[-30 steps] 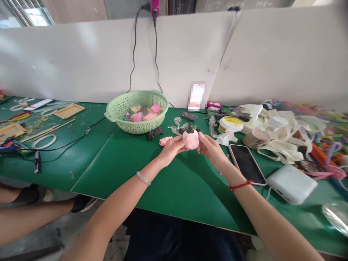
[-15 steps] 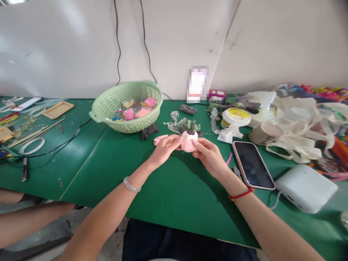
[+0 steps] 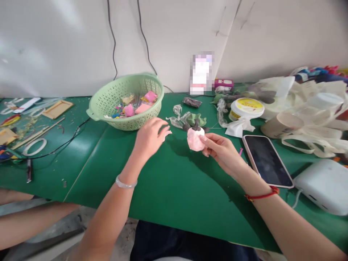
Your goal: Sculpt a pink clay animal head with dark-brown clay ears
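Note:
My right hand [image 3: 220,150] pinches a pink clay ball [image 3: 195,139] with small dark pieces on its top, held just above the green table [image 3: 174,181]. My left hand [image 3: 150,137] hovers to the left of the ball, fingers loosely spread, holding nothing, close to the light green basket [image 3: 108,105]. The basket holds pink and coloured clay pieces. Crumpled clear wrap and dark clay bits [image 3: 185,119] lie just behind the ball.
A black phone [image 3: 266,159] and a white box [image 3: 323,185] lie at the right. A yellow-lidded tub [image 3: 246,108] and a heap of white bags [image 3: 307,108] fill the far right. Wooden frames, sticks and a black cable [image 3: 54,146] cover the left. Another person's arm [image 3: 29,224] shows at bottom left.
My left hand has let go of the pink ball and moved left toward the basket. The right hand now holds the ball alone. The view has shifted slightly downward.

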### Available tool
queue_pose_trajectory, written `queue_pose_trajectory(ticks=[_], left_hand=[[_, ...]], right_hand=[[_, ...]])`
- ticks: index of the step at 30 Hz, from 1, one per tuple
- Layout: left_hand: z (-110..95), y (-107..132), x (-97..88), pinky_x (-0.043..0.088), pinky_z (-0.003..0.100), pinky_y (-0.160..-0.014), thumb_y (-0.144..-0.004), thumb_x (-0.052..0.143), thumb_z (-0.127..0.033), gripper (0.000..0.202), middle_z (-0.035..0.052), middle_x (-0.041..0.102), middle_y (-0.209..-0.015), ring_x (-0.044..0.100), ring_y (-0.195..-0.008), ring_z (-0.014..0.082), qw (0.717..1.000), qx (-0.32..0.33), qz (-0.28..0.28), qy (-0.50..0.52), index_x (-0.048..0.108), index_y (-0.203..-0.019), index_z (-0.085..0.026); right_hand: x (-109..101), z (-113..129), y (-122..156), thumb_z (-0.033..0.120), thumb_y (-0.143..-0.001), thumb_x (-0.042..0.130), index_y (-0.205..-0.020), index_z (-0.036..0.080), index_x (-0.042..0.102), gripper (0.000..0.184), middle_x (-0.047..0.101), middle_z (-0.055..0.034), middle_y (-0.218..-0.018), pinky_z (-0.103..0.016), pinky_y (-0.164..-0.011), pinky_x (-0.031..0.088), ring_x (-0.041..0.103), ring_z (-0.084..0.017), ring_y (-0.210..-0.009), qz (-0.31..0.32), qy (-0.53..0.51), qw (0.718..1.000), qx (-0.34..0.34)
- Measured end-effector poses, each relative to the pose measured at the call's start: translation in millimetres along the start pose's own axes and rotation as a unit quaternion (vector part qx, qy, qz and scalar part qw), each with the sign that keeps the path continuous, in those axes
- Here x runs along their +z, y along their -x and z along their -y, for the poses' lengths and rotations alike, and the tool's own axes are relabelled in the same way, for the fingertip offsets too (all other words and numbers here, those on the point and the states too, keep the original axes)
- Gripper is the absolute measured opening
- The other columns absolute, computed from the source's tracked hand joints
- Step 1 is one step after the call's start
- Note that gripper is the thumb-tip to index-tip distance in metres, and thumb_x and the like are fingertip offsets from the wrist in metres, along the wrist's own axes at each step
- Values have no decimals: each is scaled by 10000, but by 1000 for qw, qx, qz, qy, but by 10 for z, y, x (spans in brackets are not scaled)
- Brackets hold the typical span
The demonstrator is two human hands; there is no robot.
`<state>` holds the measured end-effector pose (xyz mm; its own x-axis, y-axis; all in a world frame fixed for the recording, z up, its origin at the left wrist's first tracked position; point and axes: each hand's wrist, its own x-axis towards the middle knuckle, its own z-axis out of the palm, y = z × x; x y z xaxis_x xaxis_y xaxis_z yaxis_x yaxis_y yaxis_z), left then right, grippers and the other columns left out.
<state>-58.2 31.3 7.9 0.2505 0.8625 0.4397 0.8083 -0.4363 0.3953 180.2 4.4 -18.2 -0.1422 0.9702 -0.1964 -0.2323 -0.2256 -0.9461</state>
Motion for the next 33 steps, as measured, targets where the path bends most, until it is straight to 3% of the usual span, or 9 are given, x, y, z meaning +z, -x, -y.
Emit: queue_pose_trajectory(ticks=[2,5,11,15,18,22,26,29,33], left_hand=[[85,-12,-52,523,373,-914,-935,601,-212,139,113,693,-1106,648,-1050,252,994,-56,-17,-97,678,-1035,-154],[112,5,-45,542,386,-851,-899,657,-225,219,129,686,-1120,644,-1064,294,976,-110,30,-187,659,-1099,-138],[44,24,51,519,411,-863,-910,623,-194,234,155,669,-1090,623,-1058,319,956,-113,64,-263,639,-1127,-109],[81,4,64,508,421,-899,-882,655,-173,329,156,648,-1106,608,-1086,319,957,-116,36,-262,612,-1203,-115],[134,13,92,520,422,-872,-857,683,-175,282,148,632,-1063,611,-1046,315,964,-100,0,-246,646,-1131,-120],[193,46,151,521,438,-862,-825,700,-153,143,144,623,-1032,618,-1015,317,974,-57,-50,-213,675,-966,-144],[243,63,180,526,435,-819,-898,592,-164,155,161,671,-999,668,-942,311,977,-53,-23,-203,657,-1036,-134],[249,58,165,536,373,-730,-938,530,-188,191,144,698,-954,692,-835,273,979,-54,-34,-191,661,-1071,-146],[87,43,127,554,387,-834,-950,554,-239,268,149,707,-1107,692,-1006,288,986,-15,-113,-122,638,-1195,-169]], right_hand=[[-18,28,12,519,-638,883,-774,164,714,417,594,17,-631,-213,-487,383,495,-64,-515,4,38,999,6],[-40,60,27,568,-602,879,-795,166,716,475,604,15,-651,-223,-485,378,483,-64,-508,13,81,996,22],[-103,112,49,670,-639,798,-730,154,691,535,593,-6,-604,-241,-512,400,513,-97,-532,54,218,973,53],[-121,129,64,709,-669,744,-713,159,669,556,576,0,-543,-246,-509,402,522,-111,-515,65,255,964,30],[-130,121,60,715,-699,711,-714,167,663,550,588,-6,-536,-257,-508,401,534,-124,-498,59,289,955,21],[-161,92,41,698,-771,658,-698,193,667,511,581,-5,-518,-272,-482,326,469,-121,-438,13,414,910,-18],[-196,109,54,701,-822,608,-617,208,617,534,570,-22,-531,-279,-481,273,448,-133,-467,-17,484,869,-100],[-212,147,78,725,-827,591,-558,215,551,578,505,-22,-481,-289,-471,249,431,-143,-460,-41,487,866,-109],[-164,165,107,704,-880,533,-597,206,549,573,487,-15,-501,-291,-480,251,383,-126,-472,-106,450,871,-166]])
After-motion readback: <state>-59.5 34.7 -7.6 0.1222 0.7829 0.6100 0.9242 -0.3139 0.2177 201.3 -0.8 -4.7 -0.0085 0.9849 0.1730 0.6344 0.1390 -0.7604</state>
